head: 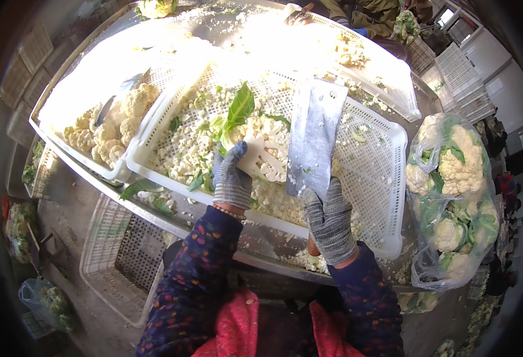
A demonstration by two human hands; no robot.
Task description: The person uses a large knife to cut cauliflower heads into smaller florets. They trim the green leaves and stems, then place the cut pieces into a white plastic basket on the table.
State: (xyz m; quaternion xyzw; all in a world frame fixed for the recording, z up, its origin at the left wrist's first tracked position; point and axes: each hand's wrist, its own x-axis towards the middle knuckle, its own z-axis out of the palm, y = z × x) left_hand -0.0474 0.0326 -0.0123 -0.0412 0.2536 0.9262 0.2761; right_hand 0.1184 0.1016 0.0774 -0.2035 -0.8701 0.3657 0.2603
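My left hand (233, 176), in a grey knit glove, grips a cut cauliflower head (270, 143) with a green leaf standing up from it. In my right hand (330, 218), also gloved, is a metal cleaver (316, 134); its broad blade points away from me, close beside the cauliflower's right side. The wooden handle's end (313, 246) shows below the glove. Both hands are over the near part of a white perforated plastic tray (397, 192), which holds many cauliflower crumbs (176, 156) and leaf bits. Whether the blade touches the cauliflower, I cannot tell.
Cauliflower florets (105, 134) and a blade fill the left tray (117, 172). On the right stands a clear plastic bag of cauliflowers (462, 169). An empty plastic crate (105, 285) is below the metal table's edge (167, 223). A person (373, 18) is at the far side.
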